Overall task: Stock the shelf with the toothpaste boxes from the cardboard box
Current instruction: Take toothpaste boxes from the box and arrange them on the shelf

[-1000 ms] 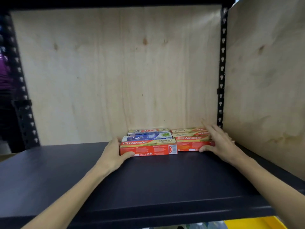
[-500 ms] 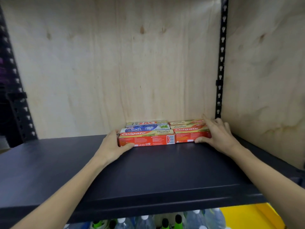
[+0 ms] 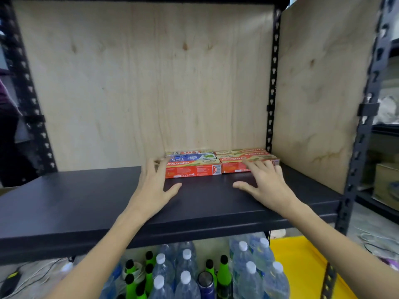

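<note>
Both hands lie flat and spread, grasping nothing: the left hand (image 3: 154, 184) just beside the left end of the front Colgate box (image 3: 193, 168), the right hand (image 3: 266, 183) with fingertips at the right-hand boxes (image 3: 244, 157). The toothpaste boxes lie in two rows at the back right corner of the dark shelf (image 3: 86, 203). Below it stand water bottles (image 3: 250, 275).

Both bare arms reach forward, palms down. The left hand (image 3: 153, 186) is flat with fingers spread and thumb out to the right; the right hand (image 3: 264, 182) mirrors it, empty.
</note>
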Demonstrator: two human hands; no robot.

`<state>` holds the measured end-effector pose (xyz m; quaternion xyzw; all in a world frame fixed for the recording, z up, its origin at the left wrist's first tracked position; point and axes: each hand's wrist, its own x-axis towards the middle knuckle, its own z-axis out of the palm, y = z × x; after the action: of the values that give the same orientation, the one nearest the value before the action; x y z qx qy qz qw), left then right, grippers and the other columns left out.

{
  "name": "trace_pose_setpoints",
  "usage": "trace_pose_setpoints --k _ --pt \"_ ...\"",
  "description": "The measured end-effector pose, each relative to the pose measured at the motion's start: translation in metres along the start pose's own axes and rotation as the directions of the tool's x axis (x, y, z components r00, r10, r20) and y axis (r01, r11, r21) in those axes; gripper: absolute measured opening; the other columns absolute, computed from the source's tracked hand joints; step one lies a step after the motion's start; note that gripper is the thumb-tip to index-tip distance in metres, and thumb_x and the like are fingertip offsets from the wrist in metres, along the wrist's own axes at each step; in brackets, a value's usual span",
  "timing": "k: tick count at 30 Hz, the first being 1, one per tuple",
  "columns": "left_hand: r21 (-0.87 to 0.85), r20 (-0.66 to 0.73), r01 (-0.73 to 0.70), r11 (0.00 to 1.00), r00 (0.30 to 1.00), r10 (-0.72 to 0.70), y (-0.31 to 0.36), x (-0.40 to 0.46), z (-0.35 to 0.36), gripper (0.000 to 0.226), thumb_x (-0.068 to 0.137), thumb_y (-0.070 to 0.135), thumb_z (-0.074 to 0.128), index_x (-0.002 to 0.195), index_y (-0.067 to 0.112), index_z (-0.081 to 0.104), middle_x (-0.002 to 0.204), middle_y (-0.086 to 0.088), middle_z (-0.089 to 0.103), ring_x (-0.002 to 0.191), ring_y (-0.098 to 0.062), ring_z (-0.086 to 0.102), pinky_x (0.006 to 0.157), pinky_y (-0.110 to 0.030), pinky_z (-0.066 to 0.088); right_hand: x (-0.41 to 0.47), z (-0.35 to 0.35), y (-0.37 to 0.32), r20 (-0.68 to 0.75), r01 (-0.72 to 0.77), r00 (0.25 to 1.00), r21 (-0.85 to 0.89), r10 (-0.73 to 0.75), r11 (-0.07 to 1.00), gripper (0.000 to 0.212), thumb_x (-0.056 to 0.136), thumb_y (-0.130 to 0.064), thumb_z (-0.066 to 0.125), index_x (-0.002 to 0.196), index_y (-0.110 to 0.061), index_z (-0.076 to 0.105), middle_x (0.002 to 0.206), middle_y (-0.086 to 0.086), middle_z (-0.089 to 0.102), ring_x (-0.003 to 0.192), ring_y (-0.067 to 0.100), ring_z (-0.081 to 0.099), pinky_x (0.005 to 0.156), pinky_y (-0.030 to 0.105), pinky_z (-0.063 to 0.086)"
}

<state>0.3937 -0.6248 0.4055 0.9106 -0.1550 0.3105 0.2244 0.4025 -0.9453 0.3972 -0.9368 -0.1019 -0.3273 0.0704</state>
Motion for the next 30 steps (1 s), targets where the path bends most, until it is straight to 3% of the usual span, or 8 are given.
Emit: trace_pose_setpoints --k 2,5,8,12,15,22,26,30 --pt "0.01 -0.07 -0.056 0.998 0.996 0.057 0.015 -0.028 -0.009 0.065 0.091 0.042 0.065 0.148 0.024 0.037 0.135 0.003 0.03 0.129 -0.017 0.032 0.112 -0.037 0.035 -0.027 -0.005 -0.026 -0.072 -0.05 0.996 0.104 0.058 0.993 0.083 0.085 -0.08 0.027 0.146 -0.027 0.045 0.134 -0.004 0.055 0.117 0.022 0.043 0.091 0.036 0.028" --pt "-0.062 -0.257 -0.048 0.997 0.966 0.031 0.038 -0.094 -0.01 0.047 0.092 0.034 0.066 0.137 0.026 0.052 0.133 0.002 0.034 0.121 -0.017 0.036 0.109 -0.038 0.035 -0.089 -0.002 -0.076 -0.199 -0.037 0.976 0.265 0.092 0.964 0.066 0.091 -0.07 0.04 0.144 -0.031 0.047 0.134 -0.007 0.048 0.117 0.018 0.039 0.09 0.031 0.027" --pt "0.128 -0.411 -0.092 0.988 0.901 0.137 0.038 -0.175 0.019 0.042 0.088 0.032 0.069 0.128 0.021 0.061 0.129 -0.007 0.041 0.114 -0.027 0.049 0.105 -0.038 0.033 -0.166 0.023 -0.127 -0.241 -0.016 0.965 0.347 0.105 0.938 0.06 0.092 -0.06 0.051 0.144 -0.032 0.046 0.138 -0.008 0.044 0.123 0.017 0.039 0.098 0.033 0.031" --pt "0.062 -0.16 0.051 0.997 0.986 -0.04 0.009 -0.271 0.065 0.053 0.089 0.04 0.066 0.136 0.021 0.049 0.131 -0.008 0.043 0.118 -0.028 0.048 0.106 -0.033 0.031 -0.262 0.089 -0.169 0.019 -0.175 0.983 0.408 0.183 0.896 0.063 0.091 -0.064 0.047 0.147 -0.034 0.041 0.141 -0.009 0.041 0.126 0.017 0.038 0.098 0.033 0.028" --pt "0.092 0.094 0.217 0.972 0.97 -0.226 -0.023 -0.337 0.094 0.059 0.09 0.044 0.062 0.14 0.02 0.043 0.134 -0.006 0.043 0.124 -0.025 0.043 0.105 -0.034 0.034 -0.326 0.141 -0.18 0.244 -0.255 0.953 0.319 0.181 0.913 0.068 0.09 -0.065 0.043 0.148 -0.031 0.04 0.141 -0.005 0.044 0.125 0.021 0.041 0.095 0.041 0.037" --pt "0.317 0.333 0.59 0.743 0.664 -0.669 -0.096 -0.45 0.123 0.064 0.089 0.05 0.064 0.137 0.013 0.043 0.128 -0.012 0.05 0.115 -0.027 0.048 0.097 -0.039 0.042 -0.417 0.219 -0.173 0.56 -0.333 0.798 0.105 0.221 0.937 0.072 0.087 -0.066 0.037 0.141 -0.02 0.046 0.126 0.002 0.056 0.108 0.027 0.048 0.084 0.042 0.041" --pt "0.271 0.424 0.676 0.685 0.555 -0.716 -0.11 -0.494 0.146 0.065 0.091 0.051 0.062 0.139 0.013 0.039 0.131 -0.011 0.049 0.117 -0.025 0.05 0.097 -0.035 0.042 -0.452 0.254 -0.162 0.625 -0.418 0.724 0.061 0.292 0.906 0.083 0.08 -0.076 0.04 0.141 -0.02 0.05 0.126 0.005 0.06 0.108 0.03 0.052 0.085 0.045 0.041" --pt "0.363 0.545 0.667 0.65 0.414 -0.729 -0.111 -0.525 0.19 0.089 0.088 0.067 0.055 0.153 0.014 0.025 0.141 -0.019 0.042 0.131 -0.032 0.042 0.106 -0.043 0.041 -0.473 0.28 -0.157 0.733 -0.557 0.55 -0.036 0.4 0.83 0.087 0.081 -0.071 0.058 0.146 -0.015 0.043 0.13 0.019 0.057 0.114 0.04 0.048 0.093 0.05 0.037"
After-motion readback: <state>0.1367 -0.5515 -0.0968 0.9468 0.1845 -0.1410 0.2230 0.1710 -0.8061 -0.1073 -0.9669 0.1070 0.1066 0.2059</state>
